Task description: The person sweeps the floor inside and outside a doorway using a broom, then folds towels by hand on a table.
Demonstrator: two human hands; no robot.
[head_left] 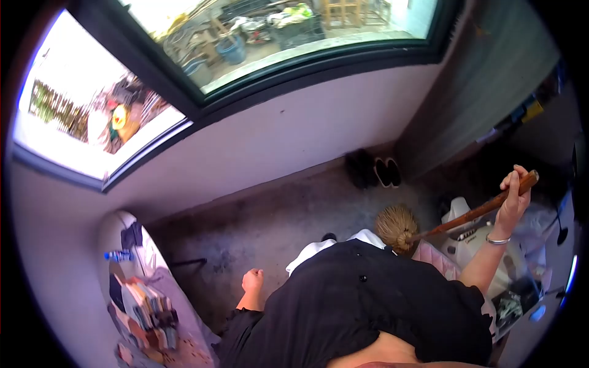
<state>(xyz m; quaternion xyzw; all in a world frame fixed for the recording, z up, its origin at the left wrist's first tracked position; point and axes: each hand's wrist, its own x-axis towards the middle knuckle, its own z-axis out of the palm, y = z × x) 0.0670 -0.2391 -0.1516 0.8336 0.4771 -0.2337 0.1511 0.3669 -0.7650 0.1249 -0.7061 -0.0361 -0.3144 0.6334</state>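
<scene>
My right hand [514, 199], with a bracelet at its wrist, is wrapped round the upper end of a brown wooden broom handle [472, 214]. The handle slants down to the left and ends in a straw broom head [397, 226], which is in front of my body over the grey floor [264, 214]. My left hand [252, 280] hangs at my left side with its fingers curled in, and no object shows in it.
An ironing board [178, 306] with stacked folded fabric [147, 306] and a blue bottle [118, 256] stands at the left. Shoes [386, 172] lie by the wall near a cabinet [472, 92]. A white machine [485, 245] and bags are at the right.
</scene>
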